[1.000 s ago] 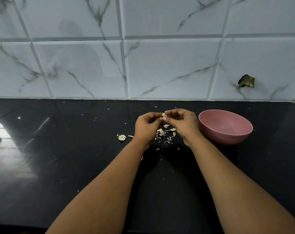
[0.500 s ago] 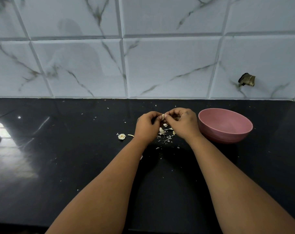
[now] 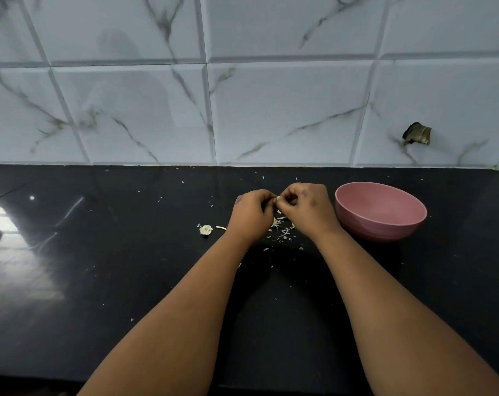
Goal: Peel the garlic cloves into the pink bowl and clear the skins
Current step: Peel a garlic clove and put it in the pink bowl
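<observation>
Left hand [image 3: 252, 214] and right hand [image 3: 307, 208] both pinch one garlic clove [image 3: 278, 198] above the bench [image 3: 128, 267], beside the pink bowl [image 3: 381, 211]. Clove likely small, light, slippery; skin papery, best picked at the tip. Skins [image 3: 281, 228] lie underneath.

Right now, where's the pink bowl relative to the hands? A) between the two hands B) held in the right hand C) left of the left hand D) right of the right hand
D: the pink bowl sits on the black counter just right of the right hand, untouched, while that hand and the left hand pinch a garlic clove between them above the scattered skins.
</observation>
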The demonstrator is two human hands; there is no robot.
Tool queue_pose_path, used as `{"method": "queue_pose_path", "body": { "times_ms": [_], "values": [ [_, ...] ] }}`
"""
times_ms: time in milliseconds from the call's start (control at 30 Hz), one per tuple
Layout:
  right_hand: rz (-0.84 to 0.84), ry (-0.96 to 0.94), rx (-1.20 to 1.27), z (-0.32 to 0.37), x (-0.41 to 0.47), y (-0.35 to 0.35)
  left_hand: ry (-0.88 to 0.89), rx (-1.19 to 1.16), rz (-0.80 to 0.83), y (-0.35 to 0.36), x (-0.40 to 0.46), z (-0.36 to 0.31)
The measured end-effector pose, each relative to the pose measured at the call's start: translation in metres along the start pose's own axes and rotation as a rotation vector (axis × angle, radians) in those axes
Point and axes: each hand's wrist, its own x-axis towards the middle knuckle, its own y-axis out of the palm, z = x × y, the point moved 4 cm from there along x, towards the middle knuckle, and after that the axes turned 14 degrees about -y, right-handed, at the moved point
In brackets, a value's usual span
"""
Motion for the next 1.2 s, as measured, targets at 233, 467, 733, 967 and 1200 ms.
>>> {"method": "queue_pose_path", "body": {
  "times_ms": [233,467,733,967,1200],
  "values": [
    [-0.021,0.057,-0.042,-0.001,0.001,0.004,-0.043,-0.04,0.033,0.004,0.0,0.002],
    [-0.048,0.318,0.262,-0.02,-0.002,0.013,-0.268,-0.5,0.151,0.014,0.003,0.012],
    [-0.068,0.351,0.219,-0.033,-0.005,0.011,-0.345,-0.746,0.22,0.019,0.007,0.014],
    [-0.152,0.289,0.273,-0.028,-0.004,0.006,-0.384,-0.771,0.199,0.018,0.007,0.016],
    [-0.114,0.172,0.219,-0.02,-0.003,0.006,-0.367,-0.72,0.181,0.016,0.007,0.019]
  ]
}}
